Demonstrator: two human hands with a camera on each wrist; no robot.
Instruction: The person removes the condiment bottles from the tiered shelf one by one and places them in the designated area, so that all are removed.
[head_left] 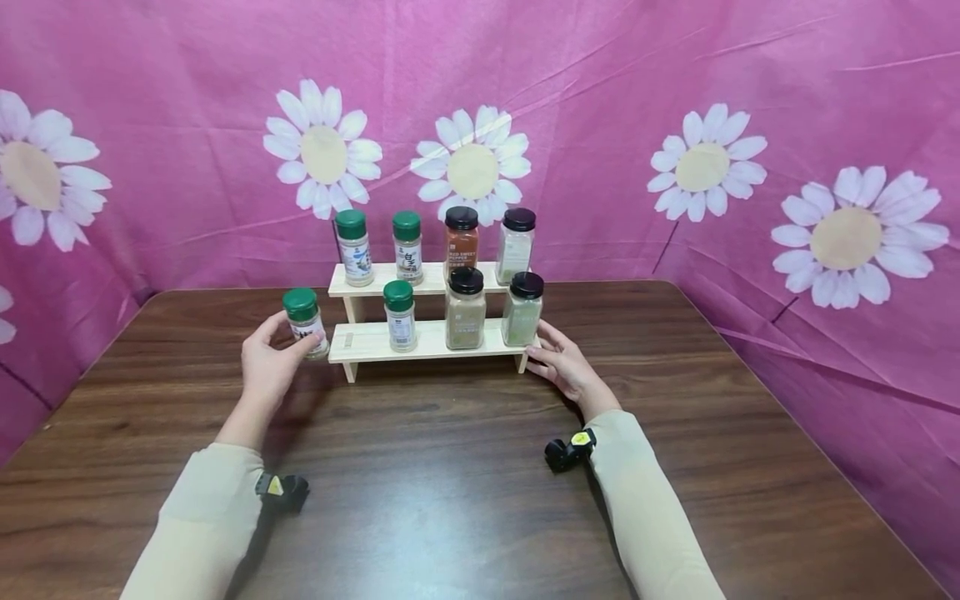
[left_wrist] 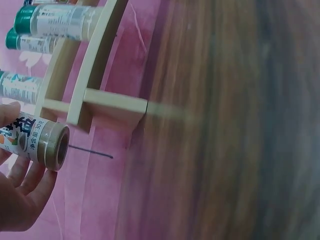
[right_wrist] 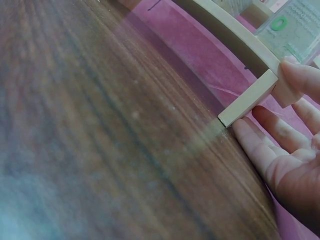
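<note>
My left hand [head_left: 268,360] grips a green-capped spice jar [head_left: 302,307] just off the left end of a two-tier wooden spice rack [head_left: 367,340]. In the left wrist view the held spice jar [left_wrist: 31,136] shows its printed label and round base, raised off the table. At the rack's other end, my right hand [head_left: 564,367] holds the lower shelf's corner, thumb on the shelf edge and fingers around the leg [right_wrist: 248,99]. On the lower shelf stand a green-capped jar [head_left: 402,321] and two black-capped jars, one brownish [head_left: 466,317], one green [head_left: 521,315].
The upper shelf carries two green-capped jars [head_left: 356,254] on its left, then a red pepper jar [head_left: 462,246] and a pale black-capped jar [head_left: 516,250]. The rack stands toward the far edge of a dark wooden table [head_left: 420,467]. Behind hangs a pink flowered cloth [head_left: 585,100].
</note>
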